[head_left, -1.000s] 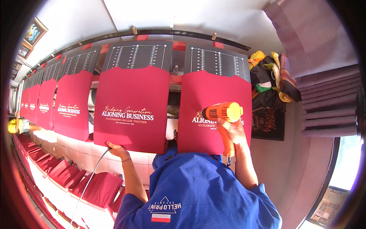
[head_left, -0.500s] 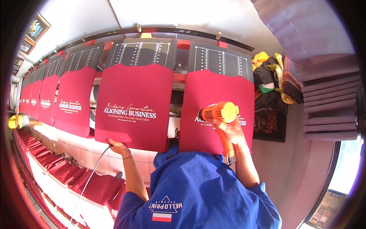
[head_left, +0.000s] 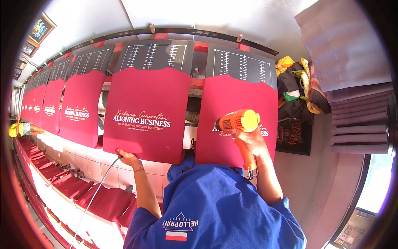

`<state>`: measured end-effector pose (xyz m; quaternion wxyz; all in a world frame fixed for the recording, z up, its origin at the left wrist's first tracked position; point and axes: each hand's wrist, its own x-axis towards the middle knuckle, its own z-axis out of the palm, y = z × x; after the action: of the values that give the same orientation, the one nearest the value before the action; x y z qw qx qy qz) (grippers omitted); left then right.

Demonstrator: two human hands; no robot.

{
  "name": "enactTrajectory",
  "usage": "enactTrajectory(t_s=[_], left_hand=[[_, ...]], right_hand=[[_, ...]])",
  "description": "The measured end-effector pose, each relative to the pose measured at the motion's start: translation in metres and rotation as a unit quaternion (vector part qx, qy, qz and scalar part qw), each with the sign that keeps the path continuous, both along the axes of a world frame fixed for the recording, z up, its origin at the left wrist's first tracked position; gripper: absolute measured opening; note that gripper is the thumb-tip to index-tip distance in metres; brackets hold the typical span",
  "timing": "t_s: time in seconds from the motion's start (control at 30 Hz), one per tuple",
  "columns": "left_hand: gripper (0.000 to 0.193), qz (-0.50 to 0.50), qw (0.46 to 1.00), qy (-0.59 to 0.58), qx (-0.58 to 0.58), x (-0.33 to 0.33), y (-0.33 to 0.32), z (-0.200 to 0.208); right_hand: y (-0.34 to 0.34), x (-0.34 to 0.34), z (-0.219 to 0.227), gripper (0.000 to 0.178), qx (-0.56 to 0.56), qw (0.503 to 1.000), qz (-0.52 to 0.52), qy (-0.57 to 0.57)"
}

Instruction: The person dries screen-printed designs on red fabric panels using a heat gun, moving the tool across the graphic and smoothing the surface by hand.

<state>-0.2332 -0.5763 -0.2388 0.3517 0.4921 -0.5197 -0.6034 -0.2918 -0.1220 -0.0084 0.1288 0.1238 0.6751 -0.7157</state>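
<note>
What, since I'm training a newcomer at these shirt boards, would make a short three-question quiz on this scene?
1. What does the right hand hold?
2. True or false: the left hand is at the neckline end of a red shirt.
3. Fill in the colour: above that shirt's neckline, the dark board carries ruled markings in ___.

Key:
1. An orange heat gun.
2. False; it is at the shirt's lower edge.
3. White.
</note>
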Motion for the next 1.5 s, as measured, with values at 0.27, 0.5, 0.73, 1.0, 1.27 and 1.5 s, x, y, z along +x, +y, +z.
enactTrajectory(t_s=[0.27, 0.5, 0.73, 1.0, 1.27, 1.5], left_hand=[[0.058, -0.003, 1.000, -0.007, 0.004, 0.000, 0.003, 0.005], [0.058, -0.014, 1.000, -0.007, -0.018, 0.000, 0.005, 0.008], [0.056, -0.008, 1.000, 0.004, 0.000, 0.000, 0.004, 0.007], [0.055, 0.015, 0.999, -0.029, 0.012, -0.002, 0.000, 0.003], [0.056, 0.035, 0.999, -0.011, 0.004, -0.005, 0.000, 0.003], [0.053, 0.036, 0.999, -0.014, -0.028, -0.005, -0.001, -0.001]], right_hand=[[0.007, -0.011, 0.000, 0.048, 0.020, 1.000, -0.017, 0.005], [0.009, -0.012, -0.007, 0.040, 0.016, 0.999, -0.026, 0.023], [0.003, -0.011, -0.003, 0.041, 0.030, 0.999, -0.004, 0.033], [0.003, 0.014, 0.009, 0.044, 0.023, 0.997, 0.014, -0.076], [0.011, 0.025, 0.008, 0.040, 0.028, 0.996, 0.048, -0.073], [0.016, 0.025, 0.003, 0.041, 0.012, 0.998, 0.038, -0.055]])
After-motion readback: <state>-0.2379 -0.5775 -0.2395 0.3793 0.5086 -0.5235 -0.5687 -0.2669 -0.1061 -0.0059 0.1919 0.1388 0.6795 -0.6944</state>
